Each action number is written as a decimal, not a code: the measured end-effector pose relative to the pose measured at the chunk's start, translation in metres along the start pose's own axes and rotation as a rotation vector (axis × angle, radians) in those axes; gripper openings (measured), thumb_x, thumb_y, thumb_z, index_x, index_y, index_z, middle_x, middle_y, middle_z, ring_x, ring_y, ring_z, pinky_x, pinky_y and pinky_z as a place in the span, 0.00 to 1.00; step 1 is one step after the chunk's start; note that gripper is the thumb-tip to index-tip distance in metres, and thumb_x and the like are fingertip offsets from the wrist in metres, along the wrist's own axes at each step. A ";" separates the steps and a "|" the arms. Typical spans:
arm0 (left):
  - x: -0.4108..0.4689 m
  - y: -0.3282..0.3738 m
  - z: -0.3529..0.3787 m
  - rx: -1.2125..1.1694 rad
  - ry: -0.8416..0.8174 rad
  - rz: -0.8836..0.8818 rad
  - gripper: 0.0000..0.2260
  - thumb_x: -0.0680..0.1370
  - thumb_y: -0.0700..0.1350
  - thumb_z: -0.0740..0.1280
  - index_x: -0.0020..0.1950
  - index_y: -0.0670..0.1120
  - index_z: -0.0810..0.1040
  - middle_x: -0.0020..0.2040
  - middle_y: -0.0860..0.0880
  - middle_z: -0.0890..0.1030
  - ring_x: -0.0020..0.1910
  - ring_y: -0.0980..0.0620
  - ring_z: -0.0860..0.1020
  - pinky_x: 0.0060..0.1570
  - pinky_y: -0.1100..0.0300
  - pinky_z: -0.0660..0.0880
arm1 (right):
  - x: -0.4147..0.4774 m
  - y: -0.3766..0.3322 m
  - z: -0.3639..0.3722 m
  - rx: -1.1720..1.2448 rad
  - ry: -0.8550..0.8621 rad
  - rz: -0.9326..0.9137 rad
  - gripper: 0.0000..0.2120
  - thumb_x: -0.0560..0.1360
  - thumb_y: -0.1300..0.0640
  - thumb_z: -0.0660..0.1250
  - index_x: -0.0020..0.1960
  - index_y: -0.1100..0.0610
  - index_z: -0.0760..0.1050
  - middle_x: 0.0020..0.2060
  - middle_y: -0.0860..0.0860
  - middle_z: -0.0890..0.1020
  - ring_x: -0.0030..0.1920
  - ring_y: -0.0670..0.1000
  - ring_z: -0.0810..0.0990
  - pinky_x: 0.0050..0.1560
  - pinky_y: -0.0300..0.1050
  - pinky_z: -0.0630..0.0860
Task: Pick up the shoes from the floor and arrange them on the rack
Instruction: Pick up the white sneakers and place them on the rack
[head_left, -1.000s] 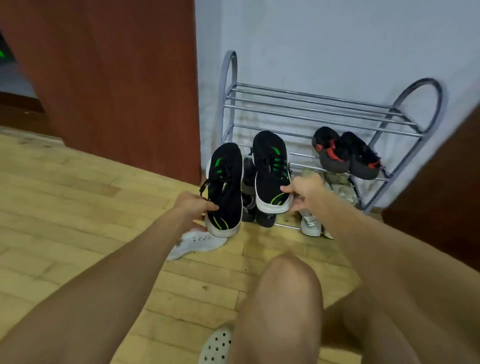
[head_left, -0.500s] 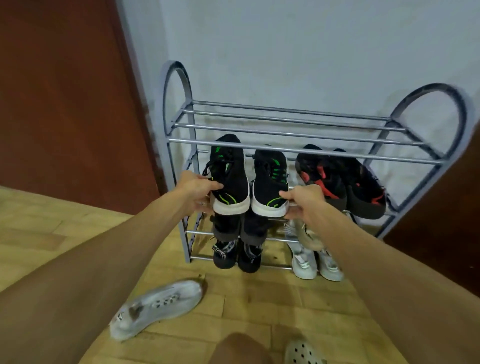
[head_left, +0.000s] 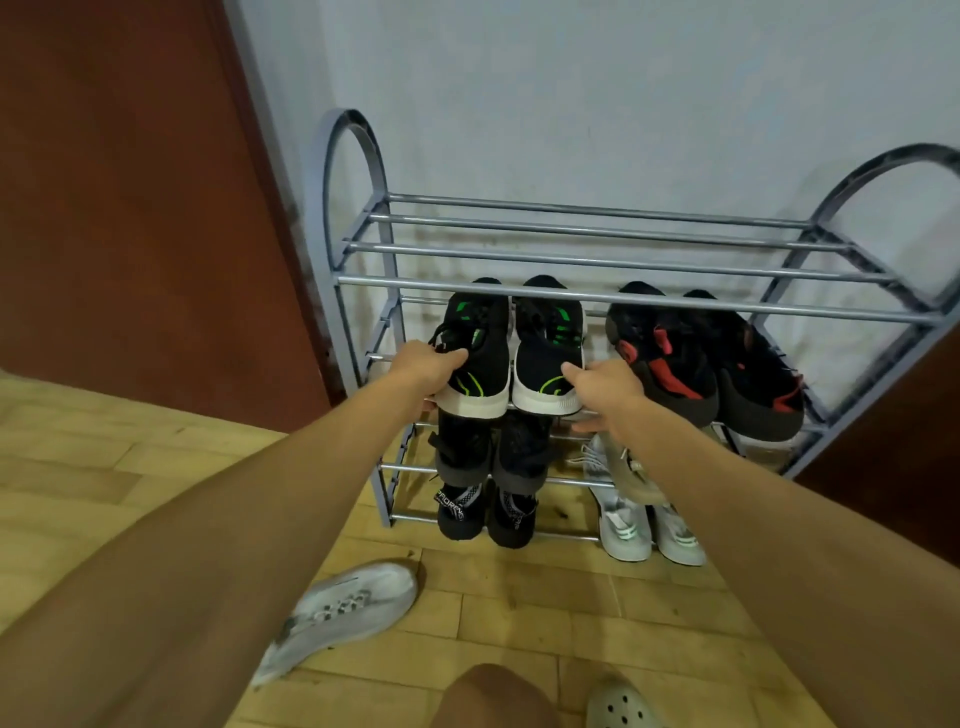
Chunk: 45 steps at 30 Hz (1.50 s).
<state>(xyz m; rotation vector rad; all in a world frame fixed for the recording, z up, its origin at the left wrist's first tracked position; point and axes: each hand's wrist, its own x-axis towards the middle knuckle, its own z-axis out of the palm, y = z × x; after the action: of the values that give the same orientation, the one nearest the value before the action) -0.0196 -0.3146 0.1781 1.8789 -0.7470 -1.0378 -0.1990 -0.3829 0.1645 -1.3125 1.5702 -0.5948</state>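
Note:
A grey metal shoe rack (head_left: 613, 257) stands against the white wall. Two black shoes with green marks and white soles rest toe-in on its middle shelf, at the left. My left hand (head_left: 423, 366) grips the left black-green shoe (head_left: 480, 358) at its heel. My right hand (head_left: 605, 392) holds the heel of the right black-green shoe (head_left: 545, 358). A black-and-red pair (head_left: 696, 364) sits beside them on the same shelf. One white sneaker (head_left: 337, 613) lies on the wooden floor, left of the rack's front.
Black shoes (head_left: 485, 483) and a white pair (head_left: 644, 525) fill the lower shelves. The top shelf holds nothing. A dark red door (head_left: 130, 208) is to the left. My bare knee (head_left: 493, 696) and a white clog (head_left: 621, 706) are at the bottom edge.
Both hands carried the black-green shoes up from near the floor and pushed them onto the middle shelf. The view has moved closer to the rack.

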 end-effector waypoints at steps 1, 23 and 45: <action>-0.008 -0.002 0.000 0.001 -0.006 0.020 0.18 0.78 0.49 0.66 0.62 0.39 0.75 0.56 0.42 0.79 0.53 0.43 0.78 0.48 0.53 0.74 | -0.008 -0.002 0.000 -0.026 -0.008 -0.004 0.15 0.78 0.54 0.65 0.59 0.63 0.76 0.52 0.57 0.77 0.50 0.55 0.76 0.45 0.50 0.81; -0.140 -0.256 -0.161 0.133 -0.039 -0.210 0.04 0.79 0.41 0.63 0.52 0.43 0.75 0.42 0.43 0.75 0.46 0.47 0.73 0.34 0.63 0.68 | -0.197 0.076 0.210 -0.259 -0.614 0.090 0.11 0.77 0.63 0.65 0.59 0.64 0.74 0.47 0.54 0.77 0.41 0.51 0.78 0.42 0.51 0.82; 0.032 -0.396 -0.132 0.965 -0.159 -0.315 0.32 0.75 0.46 0.67 0.77 0.46 0.58 0.76 0.40 0.61 0.74 0.40 0.61 0.71 0.52 0.62 | -0.086 0.162 0.253 -0.656 -0.937 -0.061 0.20 0.77 0.58 0.62 0.64 0.70 0.71 0.55 0.69 0.78 0.43 0.55 0.72 0.43 0.48 0.73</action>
<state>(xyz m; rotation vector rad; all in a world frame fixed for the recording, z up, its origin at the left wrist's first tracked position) 0.1495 -0.1045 -0.1414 2.8215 -1.2123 -1.1268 -0.0533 -0.2018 -0.0438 -1.7519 0.9295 0.5277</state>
